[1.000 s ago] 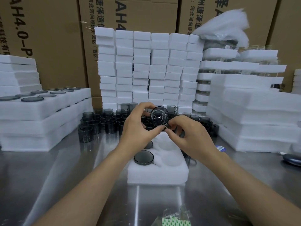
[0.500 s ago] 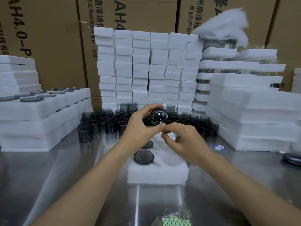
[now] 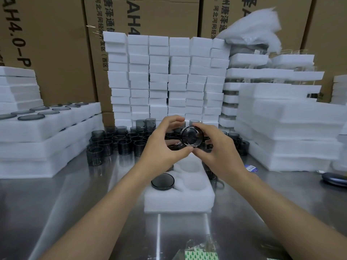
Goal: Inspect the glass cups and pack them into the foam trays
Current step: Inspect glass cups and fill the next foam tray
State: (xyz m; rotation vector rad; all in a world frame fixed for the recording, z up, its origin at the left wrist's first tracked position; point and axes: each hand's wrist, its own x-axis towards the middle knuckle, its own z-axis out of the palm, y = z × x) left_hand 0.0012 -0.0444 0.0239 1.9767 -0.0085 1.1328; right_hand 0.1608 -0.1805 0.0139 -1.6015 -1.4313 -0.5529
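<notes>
We hold one smoked glass cup raised above the foam tray, its base turned toward us; we judge this is so light passes through the glass and flaws show. Our left hand and right hand are close together, both pinching the cup by its rim and wall with curled fingers, thumbs nearly meeting beneath it. The tray lies on the steel table directly below, with one packed cup seated in its near left pocket and the two right pockets open, so the drop is short. Unpacked cups crowd just behind the tray, and foam stacks wall the rear and both sides. Free room lies toward us; any lowering should be straight down, clear of the standing glass
</notes>
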